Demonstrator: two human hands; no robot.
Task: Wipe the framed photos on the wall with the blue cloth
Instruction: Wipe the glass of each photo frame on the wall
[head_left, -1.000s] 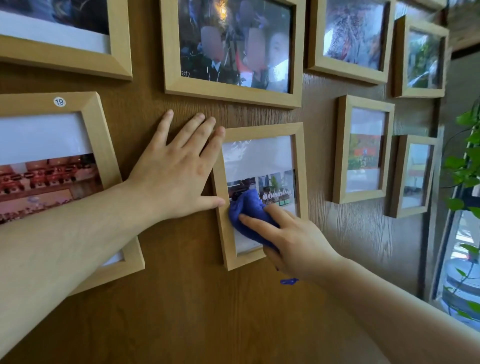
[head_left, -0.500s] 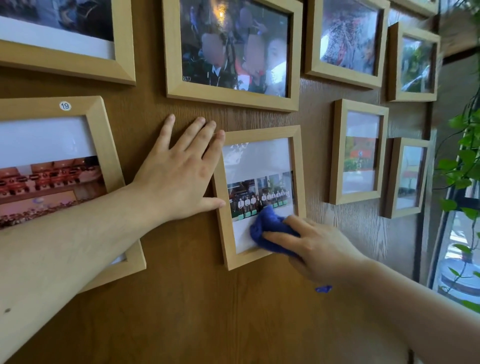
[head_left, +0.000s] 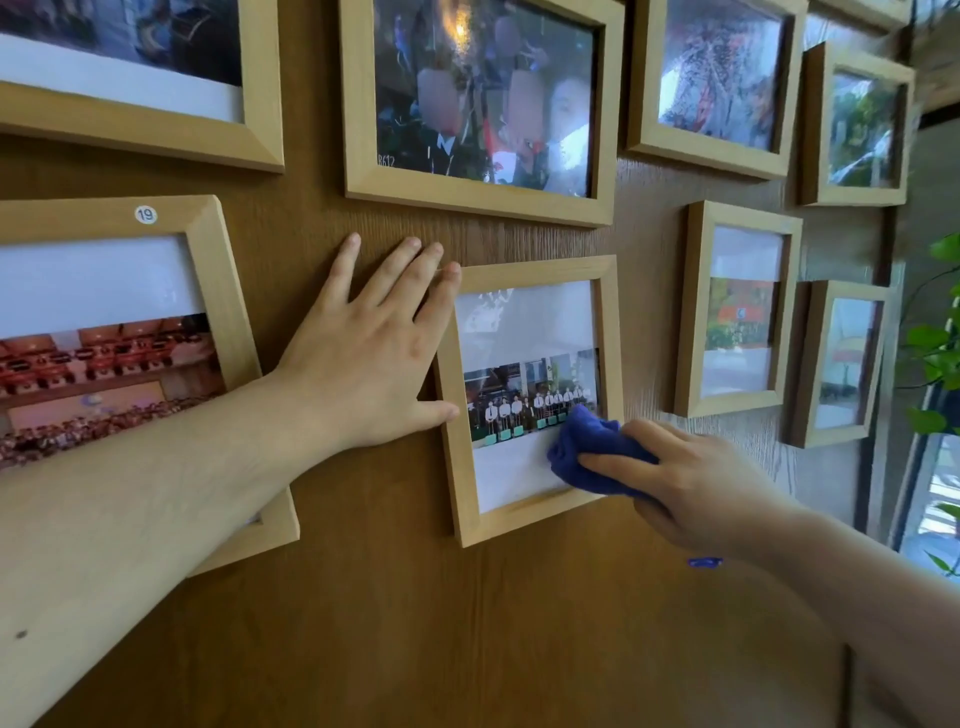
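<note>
The right hand's fingers (head_left: 618, 460) lie extended and close together, pinning a bunched blue cloth (head_left: 587, 449) flat against the glass at the lower right corner of a small framed photo (head_left: 530, 270), the cloth overlapping the frame's right rail. That right hand (head_left: 696, 478) is the one doing the work and the nearer of the two to the uncleaned part. The left hand (head_left: 363, 358) rests open on the wooden wall (head_left: 415, 623), fingers spread, thumb tip and forefinger touching the frame's left rail as if to steady it. From the cloth, the rest of the pane runs up and to the left; the frame stands taller than it is wide, so I would judge the remaining strokes go upward along that long side. Around it hang more frames: a larger photo (head_left: 478, 208) just above, a frame with a sticker marked 19 (head_left: 208, 270) to the left, partly behind the left forearm, and two narrow frames (head_left: 691, 312) to the right, apparently not yet reached.
</note>
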